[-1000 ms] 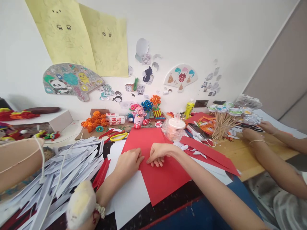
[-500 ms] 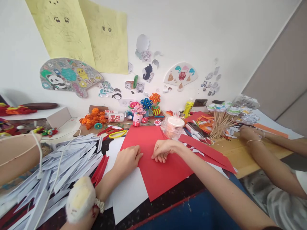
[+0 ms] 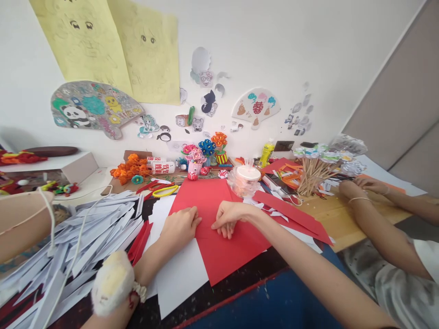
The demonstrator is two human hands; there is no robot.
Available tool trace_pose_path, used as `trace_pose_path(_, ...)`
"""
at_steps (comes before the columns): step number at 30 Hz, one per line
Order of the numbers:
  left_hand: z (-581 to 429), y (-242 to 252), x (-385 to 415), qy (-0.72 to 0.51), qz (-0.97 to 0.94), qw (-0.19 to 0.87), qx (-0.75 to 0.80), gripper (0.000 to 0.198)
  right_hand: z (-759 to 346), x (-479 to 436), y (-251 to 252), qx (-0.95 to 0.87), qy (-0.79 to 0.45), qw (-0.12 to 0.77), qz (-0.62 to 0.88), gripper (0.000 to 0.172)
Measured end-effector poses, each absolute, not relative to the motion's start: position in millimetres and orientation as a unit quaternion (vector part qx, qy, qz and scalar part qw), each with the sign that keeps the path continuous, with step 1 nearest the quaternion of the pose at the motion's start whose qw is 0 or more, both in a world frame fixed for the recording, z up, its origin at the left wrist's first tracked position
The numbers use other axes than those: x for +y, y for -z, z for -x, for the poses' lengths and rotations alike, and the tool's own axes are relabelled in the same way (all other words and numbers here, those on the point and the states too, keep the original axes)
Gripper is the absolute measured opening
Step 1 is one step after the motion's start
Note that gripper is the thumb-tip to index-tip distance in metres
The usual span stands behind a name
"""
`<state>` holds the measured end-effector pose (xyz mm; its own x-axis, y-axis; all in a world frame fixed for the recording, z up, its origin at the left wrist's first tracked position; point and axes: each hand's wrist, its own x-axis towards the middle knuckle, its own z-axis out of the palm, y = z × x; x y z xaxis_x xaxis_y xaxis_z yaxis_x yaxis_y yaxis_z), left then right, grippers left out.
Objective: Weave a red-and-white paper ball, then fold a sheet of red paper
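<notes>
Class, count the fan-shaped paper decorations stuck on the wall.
2: the panda-patterned fan on the left, and the white fan with a red character right of centre.

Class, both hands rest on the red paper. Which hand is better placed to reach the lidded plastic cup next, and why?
Probably the right. The right hand lies on the red paper just before the lidded plastic cup; the left hand sits farther left, away from it.

My left forearm is bare down to the left grip (image 3: 180, 227). At the lower left of the frame it wears a fluffy cream-and-yellow plush puff (image 3: 111, 283) on a white ruffled band (image 3: 140, 291), with a touch of red beside it. The right grip (image 3: 229, 214) and its forearm are bare.
</notes>
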<state>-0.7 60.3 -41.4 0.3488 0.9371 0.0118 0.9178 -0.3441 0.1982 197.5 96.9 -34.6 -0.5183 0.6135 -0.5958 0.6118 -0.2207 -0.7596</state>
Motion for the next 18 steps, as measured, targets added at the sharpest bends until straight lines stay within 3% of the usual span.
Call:
trace_pose_path(7, 3.9, 38.0, 58.6, -0.056, -0.821, 0.074, 0.563, 0.018, -170.1, 99.3, 28.4, -0.629, -0.611, 0.000, 0.480, 0.022)
trace_pose_path(18, 3.7, 39.9, 57.9, -0.055, -0.822, 0.067, 0.563, 0.020, -182.0, 103.1, 33.0, -0.617, -0.621, -0.016, 0.483, 0.023)
